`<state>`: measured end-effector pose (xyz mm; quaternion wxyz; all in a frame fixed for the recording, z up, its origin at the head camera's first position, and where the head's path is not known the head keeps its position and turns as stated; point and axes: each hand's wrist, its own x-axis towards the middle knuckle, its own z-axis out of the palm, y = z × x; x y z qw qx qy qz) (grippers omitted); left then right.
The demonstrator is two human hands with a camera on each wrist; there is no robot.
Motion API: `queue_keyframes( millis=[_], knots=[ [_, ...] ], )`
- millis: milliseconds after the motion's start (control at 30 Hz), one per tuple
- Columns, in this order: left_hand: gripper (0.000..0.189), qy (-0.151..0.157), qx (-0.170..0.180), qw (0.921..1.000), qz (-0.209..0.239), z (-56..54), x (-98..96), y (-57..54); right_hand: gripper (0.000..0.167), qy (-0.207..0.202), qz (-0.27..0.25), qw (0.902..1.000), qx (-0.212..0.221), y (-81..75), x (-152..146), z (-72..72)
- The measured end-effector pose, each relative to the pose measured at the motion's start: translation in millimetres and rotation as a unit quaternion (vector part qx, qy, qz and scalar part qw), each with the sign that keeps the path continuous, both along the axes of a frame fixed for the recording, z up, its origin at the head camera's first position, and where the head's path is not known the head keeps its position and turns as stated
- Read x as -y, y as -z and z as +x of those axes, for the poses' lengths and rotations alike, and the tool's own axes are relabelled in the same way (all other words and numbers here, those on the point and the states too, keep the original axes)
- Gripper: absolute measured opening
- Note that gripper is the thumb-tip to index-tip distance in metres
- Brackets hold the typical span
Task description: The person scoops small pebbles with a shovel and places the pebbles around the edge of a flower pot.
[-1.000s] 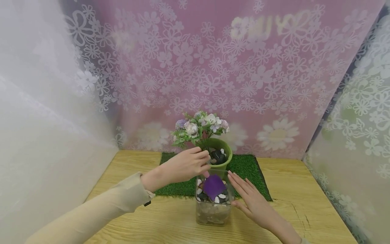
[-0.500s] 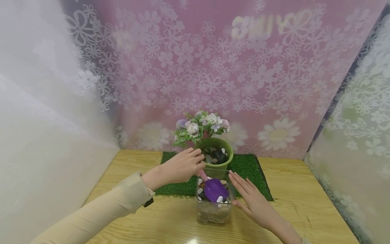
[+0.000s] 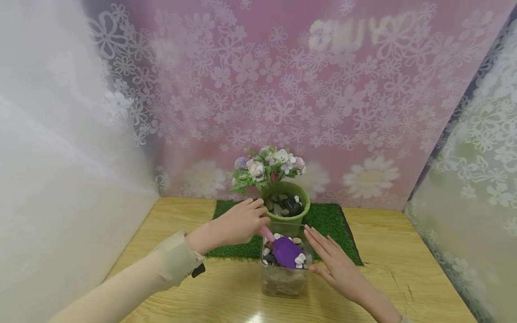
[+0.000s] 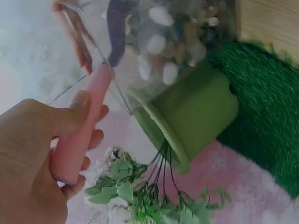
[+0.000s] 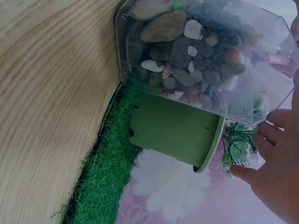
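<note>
My left hand grips the pink handle of a small toy shovel, fingers and thumb wrapped round it. Its purple scoop sits inside the clear square container, over the pebbles, with white stones at its tip. With straight fingers, my right hand touches the container's right rim. Right behind the container stands a green flower pot, holding dark and pale stones and artificial flowers.
The pot stands on a green turf mat, laid on the wooden table. Pink floral curtain hangs behind, and pale sheets close in both sides.
The purple scoop has turned and shifted slightly right, and white stones now show at its tip. More of the pink handle is visible. My right hand has stayed at the rim.
</note>
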<state>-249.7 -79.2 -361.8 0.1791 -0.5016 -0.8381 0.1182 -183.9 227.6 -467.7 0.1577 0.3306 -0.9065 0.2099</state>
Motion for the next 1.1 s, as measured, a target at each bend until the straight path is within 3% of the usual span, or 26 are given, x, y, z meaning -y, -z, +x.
queue_keyframes(
  millis=[267, 467, 867, 1100],
  knots=[
    [0.013, -0.031, 0.027, 0.9986, 0.031, 3.1, 2.8, 6.1, 0.085, 0.005, 0.000, 1.0000, -0.005, 2.1, -1.5, -1.3],
    [0.008, -0.067, 0.075, 0.9913, 0.085, 4.6, 9.1, 13.8, 0.084, 0.008, 0.003, 1.0000, 0.001, 2.7, -0.7, -1.7],
    [0.008, -0.086, 0.119, 0.9802, 0.133, 5.8, 10.1, 21.9, 0.083, 0.005, -0.001, 1.0000, -0.005, 0.6, -2.4, -1.8],
    [0.012, -0.099, 0.180, 0.9625, 0.177, 16.6, 18.6, 21.0, 0.081, 0.005, 0.000, 1.0000, 0.001, 1.8, -2.3, -1.2]
  ],
)
